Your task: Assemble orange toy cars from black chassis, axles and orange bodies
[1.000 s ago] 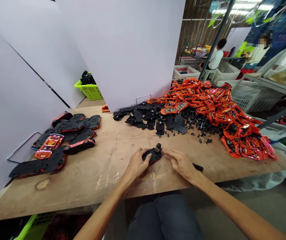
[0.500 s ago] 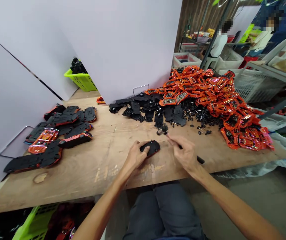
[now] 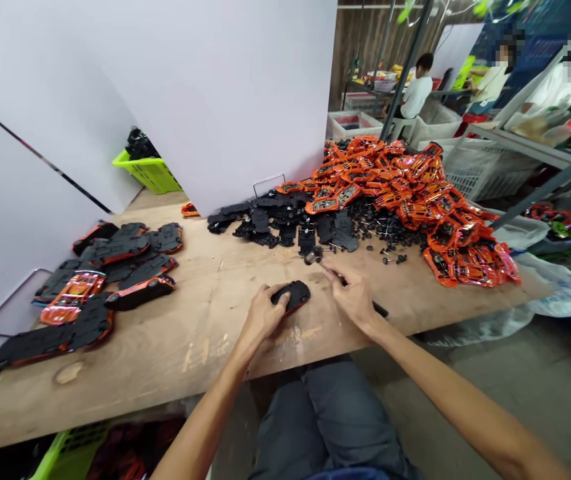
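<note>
Quick headcount: one left hand (image 3: 262, 313), one right hand (image 3: 350, 297), one black toy car chassis (image 3: 290, 295) around 6 o'clock, three other people (image 3: 416, 93) up near 1 o'clock, one lime-green basket (image 3: 148, 172) at 11, two bent wire rods (image 3: 269, 183). Orange car shells (image 3: 390, 180)? Way too many to count.

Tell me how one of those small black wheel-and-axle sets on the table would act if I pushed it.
A loose wheel-and-axle set would probably roll off easily when pushed, since it rests on round wheels. It looks small and plastic, so it is likely light to pick up. Its thin axle may flex a little, though I can't tell from here.
</note>
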The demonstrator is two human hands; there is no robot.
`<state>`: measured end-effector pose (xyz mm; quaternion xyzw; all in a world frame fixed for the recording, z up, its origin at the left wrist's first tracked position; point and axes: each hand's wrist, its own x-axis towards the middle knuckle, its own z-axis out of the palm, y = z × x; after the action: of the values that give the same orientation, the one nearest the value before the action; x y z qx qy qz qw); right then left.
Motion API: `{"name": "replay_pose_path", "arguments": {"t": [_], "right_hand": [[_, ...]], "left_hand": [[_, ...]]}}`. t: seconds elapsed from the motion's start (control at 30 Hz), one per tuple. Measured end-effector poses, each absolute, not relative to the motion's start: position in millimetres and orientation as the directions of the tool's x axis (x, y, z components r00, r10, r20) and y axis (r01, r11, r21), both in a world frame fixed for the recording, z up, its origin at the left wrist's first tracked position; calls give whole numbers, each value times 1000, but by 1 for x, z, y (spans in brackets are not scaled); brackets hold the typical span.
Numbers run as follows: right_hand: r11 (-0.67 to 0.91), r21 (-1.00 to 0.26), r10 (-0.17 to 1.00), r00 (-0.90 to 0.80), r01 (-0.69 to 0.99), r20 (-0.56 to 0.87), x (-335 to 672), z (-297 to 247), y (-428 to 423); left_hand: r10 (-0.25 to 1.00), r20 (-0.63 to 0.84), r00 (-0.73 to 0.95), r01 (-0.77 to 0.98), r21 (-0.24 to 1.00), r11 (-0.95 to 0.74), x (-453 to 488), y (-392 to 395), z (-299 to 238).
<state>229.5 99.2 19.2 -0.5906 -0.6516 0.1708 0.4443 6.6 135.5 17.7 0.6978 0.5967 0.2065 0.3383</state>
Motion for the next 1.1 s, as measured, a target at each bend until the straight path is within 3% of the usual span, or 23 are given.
{"name": "replay_pose_path", "arguments": {"t": [0.1, 0.47, 0.57, 0.63, 0.7, 0.83, 1.0, 1.1], "right_hand": [[271, -740, 943, -18, 615, 331, 225, 20, 107], [223, -715, 951, 13, 662, 308, 236, 12, 62], [165, -723, 973, 9, 671, 230, 256, 14, 72], [125, -726, 985, 2, 676, 171, 274, 18, 80], [119, -705, 987, -5, 699, 161, 287, 21, 84], [195, -757, 955, 56, 624, 291, 271, 21, 75], [202, -957, 979, -15, 206, 204, 207, 4, 53], [243, -937, 967, 10, 251, 253, 203, -8, 48]], "left_hand": [[975, -112, 193, 697, 715, -56, 7, 136, 18], [983, -97, 157, 663, 748, -32, 9, 134, 17], [981, -98, 167, 640, 768, -33, 6, 130, 20], [977, -93, 192, 544, 839, -27, 2, 122, 24], [975, -116, 189, 339, 940, 46, 1, 110, 27], [985, -138, 101, -58, 988, 145, 10, 89, 25], [987, -128, 100, -229, 962, 149, 17, 83, 16], [977, -59, 207, -134, 987, 88, 1, 80, 18]]}}
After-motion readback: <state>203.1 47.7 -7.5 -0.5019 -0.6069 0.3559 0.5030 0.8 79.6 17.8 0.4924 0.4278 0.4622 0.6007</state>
